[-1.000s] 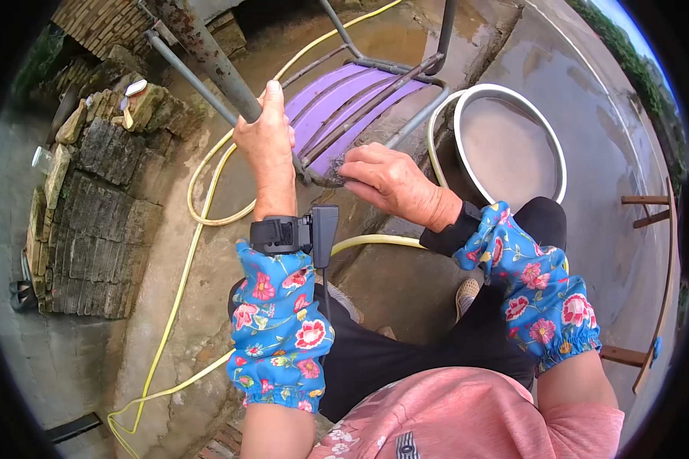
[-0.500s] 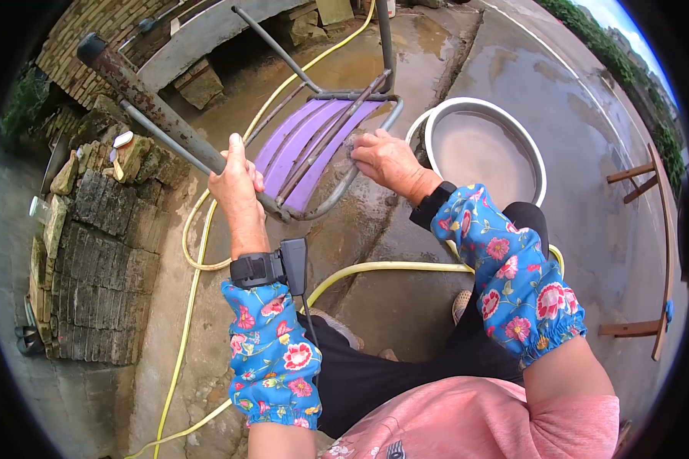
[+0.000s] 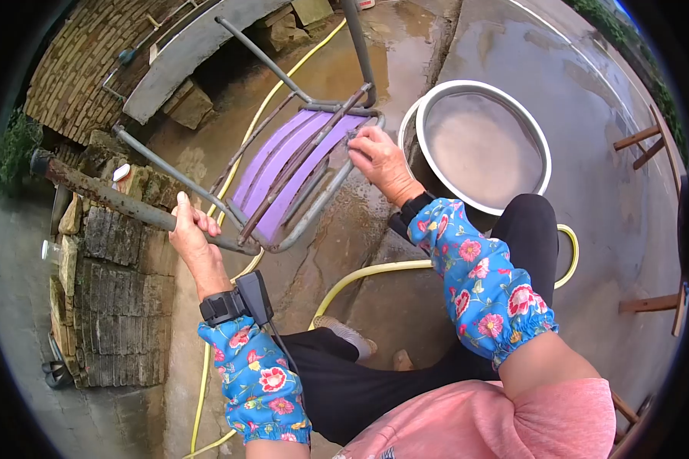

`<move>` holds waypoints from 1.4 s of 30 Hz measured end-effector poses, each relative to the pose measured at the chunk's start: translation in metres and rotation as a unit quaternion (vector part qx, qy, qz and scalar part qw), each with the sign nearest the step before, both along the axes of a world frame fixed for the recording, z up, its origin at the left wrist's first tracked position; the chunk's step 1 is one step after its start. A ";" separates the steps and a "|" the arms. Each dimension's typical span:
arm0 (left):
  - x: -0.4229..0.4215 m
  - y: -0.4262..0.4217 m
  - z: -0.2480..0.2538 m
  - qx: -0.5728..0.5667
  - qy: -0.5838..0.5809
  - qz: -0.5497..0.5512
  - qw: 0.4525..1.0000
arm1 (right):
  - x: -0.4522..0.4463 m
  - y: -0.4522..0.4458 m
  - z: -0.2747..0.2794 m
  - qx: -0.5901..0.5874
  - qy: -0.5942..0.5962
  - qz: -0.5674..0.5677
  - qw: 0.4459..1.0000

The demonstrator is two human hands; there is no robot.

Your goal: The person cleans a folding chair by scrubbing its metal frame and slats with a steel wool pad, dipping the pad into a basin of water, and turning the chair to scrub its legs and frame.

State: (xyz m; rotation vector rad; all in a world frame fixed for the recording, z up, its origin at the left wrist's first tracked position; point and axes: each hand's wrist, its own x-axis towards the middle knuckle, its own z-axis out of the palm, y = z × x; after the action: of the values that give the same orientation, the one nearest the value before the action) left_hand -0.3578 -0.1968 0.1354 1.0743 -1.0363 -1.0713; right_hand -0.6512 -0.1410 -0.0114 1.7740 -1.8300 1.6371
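Observation:
A metal chair with a purple slatted seat (image 3: 283, 164) is tipped in front of me, its grey, partly rusted legs sticking out. My left hand (image 3: 194, 239) is closed around one rusty leg (image 3: 103, 191), thumb pointing up. At the right edge of the seat frame, my right hand (image 3: 384, 164) is pinched around a small dark-grey bit; its kind is hidden by my fingers. Right of that hand is a round basin (image 3: 482, 85) of cloudy water, with another pale rim showing beside it.
A yellow hose (image 3: 375, 268) winds over the wet concrete behind the chair and past my legs. Stacked grey tiles (image 3: 126, 306) and stones stand at left. A wooden frame (image 3: 651, 304) lies at the far right, and a brick wall (image 3: 92, 69) rises at upper left.
The chair has swung left and its rusty leg lies lower, my left hand moving down and left with it. My right hand has shifted slightly along the frame edge.

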 end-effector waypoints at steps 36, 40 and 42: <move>0.004 -0.004 0.007 0.033 -0.029 -0.077 0.996 | 0.001 -0.041 -0.033 -0.037 -0.789 0.166 0.591; 0.006 -0.007 0.005 0.030 -0.029 -0.106 0.993 | -0.046 -0.060 -0.044 -0.010 -0.766 0.206 0.609; 0.005 -0.007 0.005 0.020 -0.016 -0.092 0.995 | -0.025 -0.055 -0.045 0.053 -0.774 0.274 0.569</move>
State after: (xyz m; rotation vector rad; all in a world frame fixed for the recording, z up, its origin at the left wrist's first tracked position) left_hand -0.3529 -0.2040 0.1407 1.0459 -1.1610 -1.2297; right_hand -0.6764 -0.1955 -0.0569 0.4715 -1.4396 4.1970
